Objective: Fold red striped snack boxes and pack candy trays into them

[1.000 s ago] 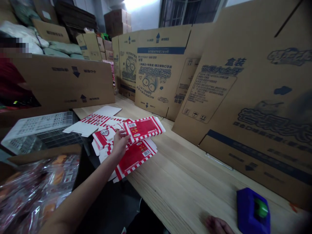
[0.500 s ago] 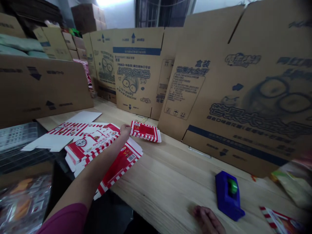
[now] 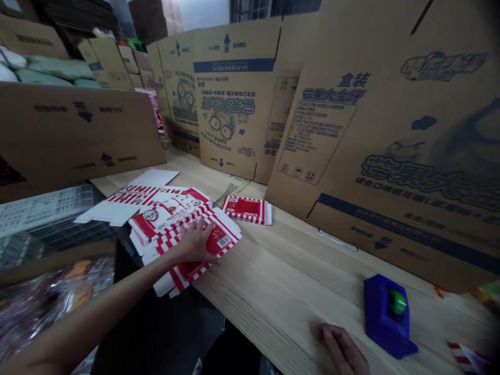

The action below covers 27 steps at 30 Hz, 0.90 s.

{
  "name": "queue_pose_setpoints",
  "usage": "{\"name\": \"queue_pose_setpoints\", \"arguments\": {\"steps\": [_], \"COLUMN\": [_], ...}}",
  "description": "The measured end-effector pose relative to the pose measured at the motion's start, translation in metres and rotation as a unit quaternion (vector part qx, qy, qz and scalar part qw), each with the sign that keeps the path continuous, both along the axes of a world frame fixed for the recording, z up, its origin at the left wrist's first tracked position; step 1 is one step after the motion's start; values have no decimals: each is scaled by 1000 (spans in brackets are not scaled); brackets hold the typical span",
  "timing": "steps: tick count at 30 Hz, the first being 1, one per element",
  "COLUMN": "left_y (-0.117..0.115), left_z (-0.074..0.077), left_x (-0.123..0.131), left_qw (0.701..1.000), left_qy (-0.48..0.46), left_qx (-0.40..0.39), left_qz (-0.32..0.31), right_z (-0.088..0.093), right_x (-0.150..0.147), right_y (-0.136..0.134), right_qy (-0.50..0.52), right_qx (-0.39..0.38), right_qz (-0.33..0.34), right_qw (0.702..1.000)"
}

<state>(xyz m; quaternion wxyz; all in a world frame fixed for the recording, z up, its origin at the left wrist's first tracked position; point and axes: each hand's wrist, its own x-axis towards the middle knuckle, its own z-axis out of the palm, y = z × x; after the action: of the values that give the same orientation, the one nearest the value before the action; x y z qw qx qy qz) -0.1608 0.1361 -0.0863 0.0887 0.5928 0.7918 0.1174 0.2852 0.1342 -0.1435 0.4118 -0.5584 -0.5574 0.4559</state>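
Observation:
My left hand (image 3: 196, 242) lies flat with fingers spread on a pile of flattened red-and-white striped cartons (image 3: 183, 229) at the near left edge of the wooden table (image 3: 281, 281). One separate striped carton (image 3: 247, 209) sits alone on the table just beyond the pile, apart from my hand. My right hand (image 3: 341, 348) rests on the table's near edge at the bottom, fingers loosely curled, holding nothing that I can see. A blue tape dispenser (image 3: 386, 315) with a green roll stands a short way to its right.
Large printed cardboard sheets (image 3: 351, 130) lean upright along the table's back. A white plastic crate (image 3: 42, 213) and bags of packaged snacks (image 3: 42, 297) sit to the left, below the table. More boxes and sacks (image 3: 58, 67) are stacked behind.
My left hand carried one striped carton off the pile, set it on the table beyond, then came back down flat on the pile. The view swung right and back.

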Motion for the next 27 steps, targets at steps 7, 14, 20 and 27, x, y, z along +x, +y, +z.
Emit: {"name": "queue_pose_setpoints", "arguments": {"steps": [7,14,20,27], "left_y": [-11,-5,3,1], "left_z": [3,5,8,11], "left_x": [6,1,-7,-3], "left_qw": [1000,999,998,998], "left_qy": [11,8,6,-2], "left_qx": [-20,-43,-48,-44], "left_qz": [2,27,42,47], "right_z": [-4,-2,2,0], "right_x": [-1,-4,-7,-7], "right_y": [2,-1,-3,-1], "right_qy": [-9,-4,-1,-3], "right_qx": [15,31,53,54], "right_qz": [21,22,25,21], "right_qw": [1000,999,998,998]}}
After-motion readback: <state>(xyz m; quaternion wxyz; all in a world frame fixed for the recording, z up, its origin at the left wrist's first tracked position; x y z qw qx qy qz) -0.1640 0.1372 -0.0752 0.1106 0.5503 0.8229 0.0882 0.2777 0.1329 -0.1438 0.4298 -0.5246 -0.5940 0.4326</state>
